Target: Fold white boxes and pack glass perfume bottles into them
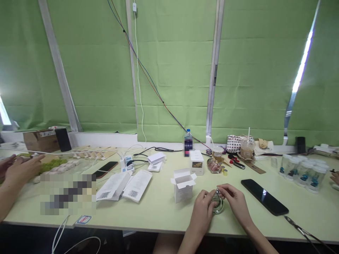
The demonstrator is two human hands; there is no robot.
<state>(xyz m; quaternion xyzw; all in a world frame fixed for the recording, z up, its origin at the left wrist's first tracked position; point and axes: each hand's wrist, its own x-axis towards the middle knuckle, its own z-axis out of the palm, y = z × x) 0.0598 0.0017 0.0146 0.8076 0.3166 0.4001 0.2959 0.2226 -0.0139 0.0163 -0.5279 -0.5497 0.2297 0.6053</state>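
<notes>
Left hand (202,209) clasps glass vessel (219,206), right hand (235,198) pinches silvery top (217,192); slack left grip could let it slip.

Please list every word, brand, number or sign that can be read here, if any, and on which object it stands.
No text is readable.
White packets: barcodes, print too small.
Closed white box: print too small.
Drink bottle: label pixelated.
Table-edge sticker: red mark, blurred.
Held glass vessel: nothing legible.

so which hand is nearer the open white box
Left: the left hand is just right of the open white box; the right hand is farther right, past the left.
</notes>
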